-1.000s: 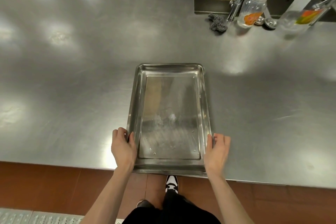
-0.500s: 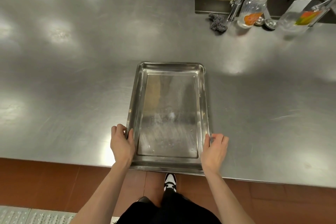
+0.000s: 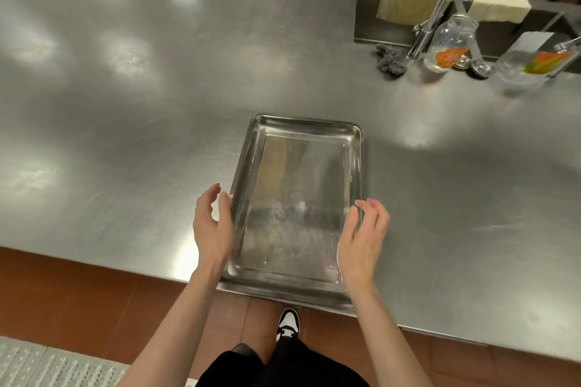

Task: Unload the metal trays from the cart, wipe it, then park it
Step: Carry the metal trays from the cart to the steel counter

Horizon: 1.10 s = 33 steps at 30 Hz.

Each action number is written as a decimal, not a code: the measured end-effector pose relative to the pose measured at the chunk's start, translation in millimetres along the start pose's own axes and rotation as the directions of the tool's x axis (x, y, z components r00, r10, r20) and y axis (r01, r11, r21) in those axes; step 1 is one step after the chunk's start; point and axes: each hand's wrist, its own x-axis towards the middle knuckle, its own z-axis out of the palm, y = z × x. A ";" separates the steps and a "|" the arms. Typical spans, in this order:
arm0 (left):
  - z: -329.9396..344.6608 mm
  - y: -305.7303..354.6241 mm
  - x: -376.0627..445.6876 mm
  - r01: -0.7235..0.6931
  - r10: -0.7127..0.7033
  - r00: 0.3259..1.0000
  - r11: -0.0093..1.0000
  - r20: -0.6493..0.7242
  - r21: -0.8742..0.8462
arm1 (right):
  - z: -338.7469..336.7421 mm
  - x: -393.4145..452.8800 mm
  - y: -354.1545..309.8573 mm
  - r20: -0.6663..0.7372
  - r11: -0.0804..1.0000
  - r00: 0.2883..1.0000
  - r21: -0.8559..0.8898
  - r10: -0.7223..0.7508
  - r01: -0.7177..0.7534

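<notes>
A shallow rectangular metal tray (image 3: 301,135) lies flat on the steel counter (image 3: 125,122), its near end just over the counter's front edge. My left hand (image 3: 211,226) hovers beside the tray's left rim with fingers relaxed and holds nothing. My right hand (image 3: 363,236) hovers over the tray's right rim, fingers loose, palm turned inward, and grips nothing. The cart is out of view.
A sink (image 3: 393,25) with a tall faucet (image 3: 440,3) sits at the back right. Near it stand a steel scouring pad (image 3: 390,61), a glass jar (image 3: 449,44) and a clear container (image 3: 531,63). Two yellow cloths hang on the sink's edge. Red floor tiles and a grating lie below.
Both hands have let go of the tray's sides and lifted off it, fingers opening. The tray stays on the counter where it was set.
</notes>
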 end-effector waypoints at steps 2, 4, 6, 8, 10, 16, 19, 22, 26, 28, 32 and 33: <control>-6.2 15.3 -0.6 -0.034 0.032 0.999 0.996 -0.028 -0.082 | -1.9 10.5 -24.9 0.026 0.990 0.999 0.138 -0.034 0.030; -16.7 30.0 0.7 -0.080 0.073 0.996 0.988 -0.060 -0.130 | -4.5 18.7 -53.0 0.047 0.957 0.994 0.277 -0.097 0.080; -31.2 43.2 2.3 -0.135 0.121 0.987 0.979 -0.102 -0.152 | -5.3 25.6 -82.1 0.064 0.908 0.983 0.397 -0.172 0.133; -49.2 53.5 2.0 -0.187 0.161 0.975 0.967 -0.154 -0.171 | -3.4 29.3 -111.0 0.087 0.858 0.962 0.477 -0.260 0.189; -69.4 63.3 -1.5 -0.220 0.182 0.963 0.957 -0.198 -0.188 | -0.2 29.0 -138.8 0.112 0.803 0.927 0.543 -0.359 0.245; -142.8 77.9 -24.1 -0.309 0.223 0.899 0.932 -0.376 -0.187 | 18.6 -0.8 -213.0 0.193 0.651 0.810 0.707 -0.553 0.276; -188.4 75.5 -41.2 -0.338 0.219 0.860 0.921 -0.461 -0.194 | 31.7 -32.1 -248.3 0.251 0.608 0.754 0.757 -0.607 0.237; -235.8 61.8 -61.6 -0.336 0.209 0.811 0.931 -0.547 -0.142 | 40.8 -69.9 -280.0 0.308 0.574 0.696 0.798 -0.648 0.181; -292.8 42.0 -97.1 -0.316 0.211 0.723 0.948 -0.657 -0.044 | 48.8 -124.6 -320.5 0.352 0.521 0.603 0.844 -0.716 0.127; -316.6 36.8 -119.7 -0.293 0.192 0.678 0.956 -0.709 -0.021 | 50.3 -153.4 -337.9 0.369 0.495 0.546 0.863 -0.752 0.098; -355.8 29.3 -165.6 -0.258 0.167 0.587 0.966 -0.792 0.012 | 51.0 -206.1 -367.8 0.365 0.424 0.452 0.905 -0.814 0.033; -365.8 25.9 -176.8 -0.243 0.161 0.562 0.970 -0.811 0.024 | 51.0 -219.4 -375.6 0.361 0.402 0.425 0.916 -0.831 0.009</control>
